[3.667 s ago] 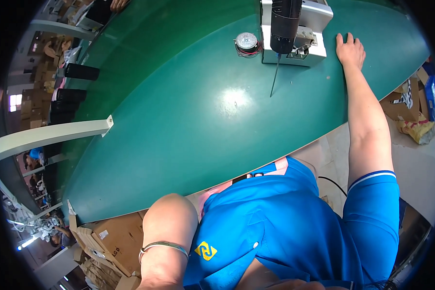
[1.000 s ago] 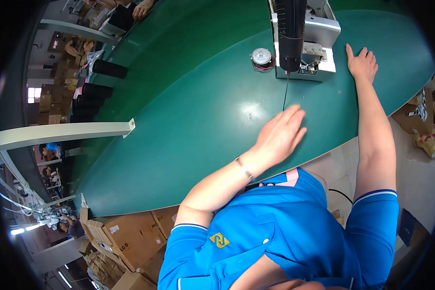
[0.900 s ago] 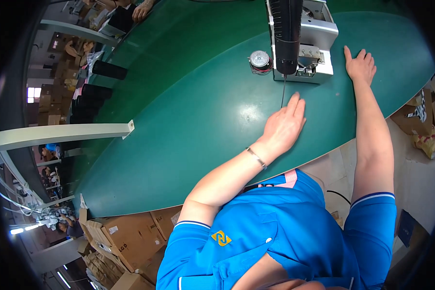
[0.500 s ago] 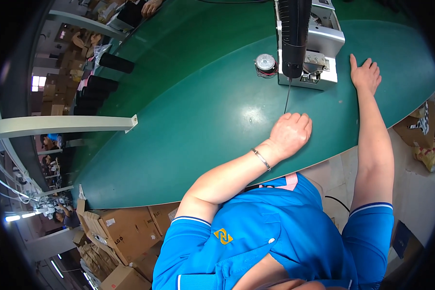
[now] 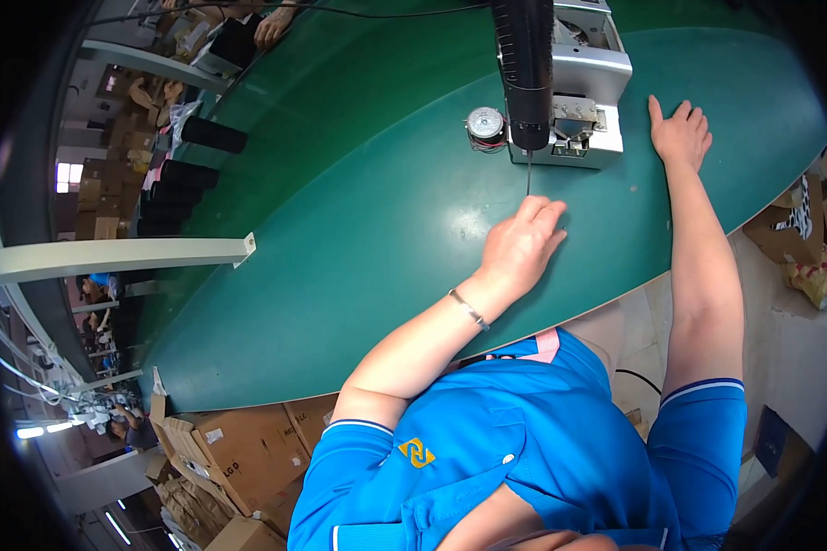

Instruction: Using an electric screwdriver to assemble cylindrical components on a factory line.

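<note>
Noted over the green worktop (image 5: 340, 303): left hand (image 5: 522, 253) at the lower end of a long thin bit (image 5: 529, 173), fingers partly curled and drawn together. Cannot tell whether gripping the tip, merely touching it or pinching something small; tip hidden behind the fingers. Bit pointing from the nose of a black power screwdriver (image 5: 526, 83) towards the person, in front of a silver bench machine (image 5: 606, 69). Support for the screwdriver out of view.

Right hand (image 5: 680, 136) palm-down on the worktop, to the right of the machine, fingers spread, nothing visibly held.

Judged as principal risk: injury to the left fingers, through an unexpected start or drop of the screwdriver. Also possible: a bent or loosened bit from sideways pull, and a lost fastener, if any, from a slack pinch. Likely lesser faults: a knock to the round silver part (image 5: 485, 122), just left of the machine, from a swing of the screwdriver; a snag on its red wires (image 5: 494, 145); a catch on the metal bracelet (image 5: 469, 309) at the left wrist.
</note>
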{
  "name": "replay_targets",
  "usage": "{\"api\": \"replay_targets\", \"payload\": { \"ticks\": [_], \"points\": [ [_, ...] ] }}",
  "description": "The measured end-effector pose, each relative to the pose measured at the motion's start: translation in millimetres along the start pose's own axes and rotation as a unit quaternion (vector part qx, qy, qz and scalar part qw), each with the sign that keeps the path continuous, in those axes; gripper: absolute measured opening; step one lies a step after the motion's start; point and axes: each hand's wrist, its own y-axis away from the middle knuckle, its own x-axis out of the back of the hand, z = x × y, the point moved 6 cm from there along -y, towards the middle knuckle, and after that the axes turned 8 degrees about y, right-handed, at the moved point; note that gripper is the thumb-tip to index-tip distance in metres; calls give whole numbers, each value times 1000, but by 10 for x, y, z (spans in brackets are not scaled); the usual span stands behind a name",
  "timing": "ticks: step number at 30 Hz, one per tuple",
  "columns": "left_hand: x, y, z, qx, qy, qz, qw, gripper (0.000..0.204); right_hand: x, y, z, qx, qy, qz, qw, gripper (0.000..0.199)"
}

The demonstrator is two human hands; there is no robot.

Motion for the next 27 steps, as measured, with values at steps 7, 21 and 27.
{"api": "replay_targets", "payload": {
  "ticks": [7,21,27],
  "points": [
    [-151,-3,-16,98,-6,-98,990,21,-72,-15,36,-2,-1,41,999,72],
    [-340,-162,30,62,-102,-139,983,11,-42,4,7,0,-8,24,1000,71],
    [-267,-166,86,14,-48,-124,991,10,-95,-2,50,-6,-8,57,998,71]
  ]
}}
